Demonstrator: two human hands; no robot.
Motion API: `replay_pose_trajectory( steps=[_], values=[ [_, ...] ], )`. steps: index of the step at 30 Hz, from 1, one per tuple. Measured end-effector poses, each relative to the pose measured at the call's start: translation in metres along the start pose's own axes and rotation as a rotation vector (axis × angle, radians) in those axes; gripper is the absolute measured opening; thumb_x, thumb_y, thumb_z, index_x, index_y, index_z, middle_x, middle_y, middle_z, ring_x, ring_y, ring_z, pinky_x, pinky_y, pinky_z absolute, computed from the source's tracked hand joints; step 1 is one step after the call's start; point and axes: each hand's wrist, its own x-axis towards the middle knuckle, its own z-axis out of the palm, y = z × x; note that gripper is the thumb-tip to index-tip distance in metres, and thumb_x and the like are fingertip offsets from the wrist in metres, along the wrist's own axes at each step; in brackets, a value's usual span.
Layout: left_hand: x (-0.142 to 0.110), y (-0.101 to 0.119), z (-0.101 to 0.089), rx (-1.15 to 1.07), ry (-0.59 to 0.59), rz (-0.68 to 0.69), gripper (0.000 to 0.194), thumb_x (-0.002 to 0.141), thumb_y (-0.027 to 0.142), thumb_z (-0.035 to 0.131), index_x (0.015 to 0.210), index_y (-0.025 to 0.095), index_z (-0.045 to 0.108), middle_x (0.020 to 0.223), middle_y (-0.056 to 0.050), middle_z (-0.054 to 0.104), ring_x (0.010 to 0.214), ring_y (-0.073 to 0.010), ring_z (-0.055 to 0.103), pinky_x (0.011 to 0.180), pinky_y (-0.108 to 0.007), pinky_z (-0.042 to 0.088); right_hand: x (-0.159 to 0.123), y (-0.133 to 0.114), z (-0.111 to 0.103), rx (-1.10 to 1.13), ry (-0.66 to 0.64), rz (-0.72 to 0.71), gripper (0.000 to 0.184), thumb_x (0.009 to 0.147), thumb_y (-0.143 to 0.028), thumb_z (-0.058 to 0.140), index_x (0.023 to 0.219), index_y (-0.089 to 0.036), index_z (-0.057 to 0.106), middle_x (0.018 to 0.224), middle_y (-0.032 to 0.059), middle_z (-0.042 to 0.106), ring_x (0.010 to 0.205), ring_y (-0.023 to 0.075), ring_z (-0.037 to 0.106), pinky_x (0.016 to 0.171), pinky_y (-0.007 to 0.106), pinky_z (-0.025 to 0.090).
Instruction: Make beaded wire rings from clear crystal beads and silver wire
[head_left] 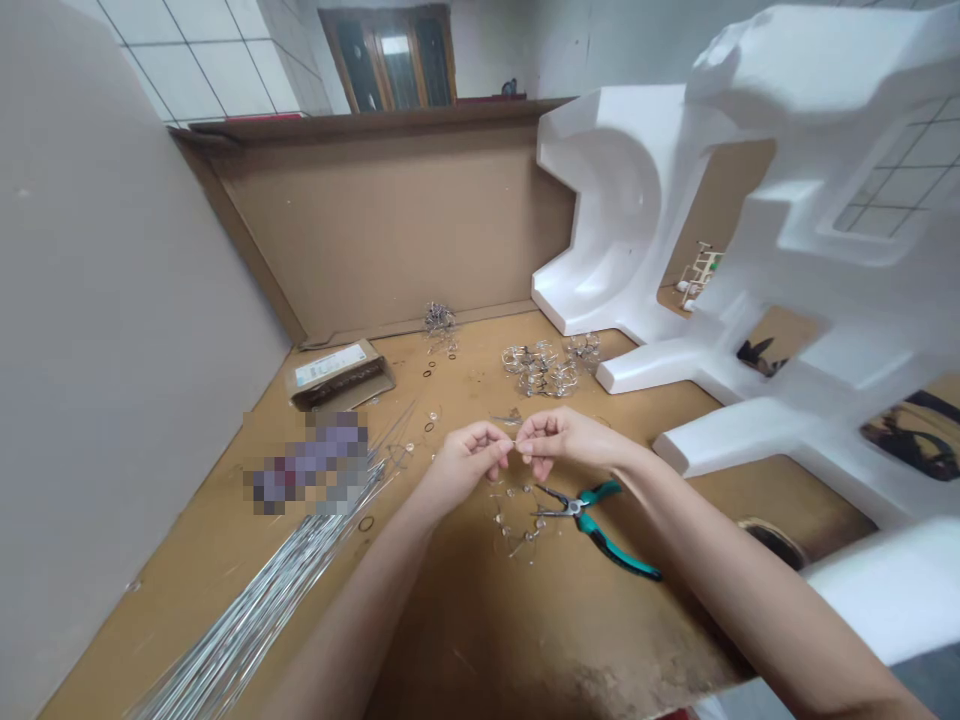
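Note:
My left hand (474,455) and my right hand (553,440) meet over the middle of the table, fingertips almost touching. Both are closed in a pinch on something thin and small, too small to make out. Just below them lies a loose ring of wire pieces with small clear beads (517,525). Pliers with teal and black handles (600,520) rest with jaws apart beside it, under my right forearm. Left of my left arm is a long bundle of silvery wires (292,575).
Piles of bent wire pieces (544,368) and a darker tangle (439,318) lie farther back. An open cardboard box (341,372) sits at left, near small dark rings (366,523). White foam packaging (630,200) stands along the right; a cardboard wall (397,220) closes the back.

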Motion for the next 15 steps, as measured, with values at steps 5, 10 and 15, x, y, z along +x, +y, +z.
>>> replay_pose_trajectory(
  steps=[5,10,15],
  values=[
    [-0.002,0.007,0.001,-0.301,0.015,-0.075,0.019,0.073,0.032,0.062,0.072,0.015,0.055,0.060,0.004,0.054,0.042,-0.0036,0.040,0.045,-0.018,0.037,-0.001,-0.010,-0.010,0.262,-0.084,-0.005,0.024,0.069,-0.032,0.067,0.079,-0.012,0.059,0.065,-0.0002,0.061,0.056,0.0107,0.061,0.058,0.026,0.052],
    [-0.003,0.010,0.004,-0.249,0.025,-0.075,0.018,0.074,0.032,0.061,0.073,0.015,0.055,0.059,0.004,0.054,0.041,-0.0036,0.042,0.042,-0.017,0.038,-0.004,-0.009,-0.014,0.244,-0.144,0.001,0.019,0.071,-0.028,0.065,0.081,-0.014,0.060,0.063,-0.0014,0.062,0.056,0.0106,0.062,0.056,0.023,0.051],
    [0.000,0.014,0.004,-0.224,0.044,-0.056,0.020,0.073,0.034,0.061,0.074,0.015,0.056,0.060,0.004,0.055,0.043,-0.0046,0.046,0.046,-0.019,0.041,-0.006,-0.011,-0.016,0.257,-0.048,0.027,0.018,0.070,-0.026,0.067,0.081,-0.013,0.061,0.065,-0.0007,0.062,0.056,0.0099,0.061,0.057,0.024,0.051]
  ],
)
